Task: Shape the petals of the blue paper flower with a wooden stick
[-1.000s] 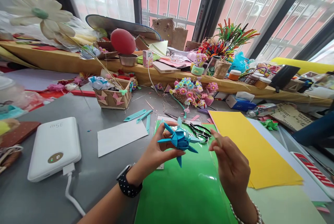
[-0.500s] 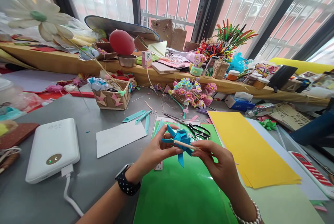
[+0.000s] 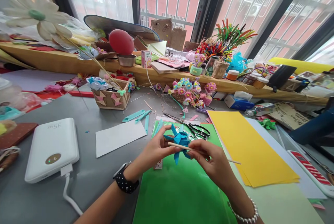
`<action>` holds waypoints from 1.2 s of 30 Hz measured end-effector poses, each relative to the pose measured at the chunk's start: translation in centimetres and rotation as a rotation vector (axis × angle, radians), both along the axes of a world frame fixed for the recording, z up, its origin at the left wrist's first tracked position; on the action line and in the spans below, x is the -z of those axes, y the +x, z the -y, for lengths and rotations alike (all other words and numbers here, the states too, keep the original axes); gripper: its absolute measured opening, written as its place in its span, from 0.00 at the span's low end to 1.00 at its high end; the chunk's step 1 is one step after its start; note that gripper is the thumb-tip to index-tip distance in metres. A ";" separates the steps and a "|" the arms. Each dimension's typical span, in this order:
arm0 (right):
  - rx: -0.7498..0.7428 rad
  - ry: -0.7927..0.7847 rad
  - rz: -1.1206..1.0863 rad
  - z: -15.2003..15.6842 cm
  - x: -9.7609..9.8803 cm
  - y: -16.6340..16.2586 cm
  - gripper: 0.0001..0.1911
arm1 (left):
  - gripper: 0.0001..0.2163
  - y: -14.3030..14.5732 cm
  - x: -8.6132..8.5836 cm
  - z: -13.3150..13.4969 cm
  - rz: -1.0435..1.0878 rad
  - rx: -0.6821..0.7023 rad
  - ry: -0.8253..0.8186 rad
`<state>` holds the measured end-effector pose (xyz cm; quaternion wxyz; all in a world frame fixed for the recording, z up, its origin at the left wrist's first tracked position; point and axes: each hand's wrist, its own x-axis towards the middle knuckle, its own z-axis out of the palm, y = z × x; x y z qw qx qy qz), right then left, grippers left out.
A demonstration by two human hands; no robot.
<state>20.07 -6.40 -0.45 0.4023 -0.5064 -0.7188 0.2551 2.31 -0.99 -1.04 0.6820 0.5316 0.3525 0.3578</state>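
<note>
A blue folded-paper flower with pointed petals is pinched in my left hand, thumb below it and fingers behind. My right hand grips a thin pale wooden stick between thumb and fingers. The stick lies across the front of the flower, and its far end sticks out past my right hand. Both hands are over a green sheet. Behind the flower, black-handled scissors rest on the sheet. Several folded light-blue paper strips lie beyond my left hand.
To the left are a white power bank with a cable and a white paper piece. Yellow paper sheets lie on the right. A cardboard basket and crocheted flowers stand at the back, below a cluttered ledge.
The stick has slid slightly left and down across the flower, and more of its rear end shows beyond my right hand. The flower has turned a little. My left wrist has shifted slightly left.
</note>
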 end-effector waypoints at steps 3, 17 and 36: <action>0.012 0.005 0.005 -0.1 0.2 0.0 0.05 | 0.31 0.1 0.3 -0.2 -0.085 0.021 -0.005; 0.108 0.335 0.382 -0.7 1.1 -0.5 0.08 | 0.06 -0.9 0.3 -0.2 -0.509 -0.071 1.080; 0.038 0.109 0.199 -0.6 0.8 -0.9 0.08 | 0.05 -0.4 0.7 0.1 -0.628 -0.101 1.171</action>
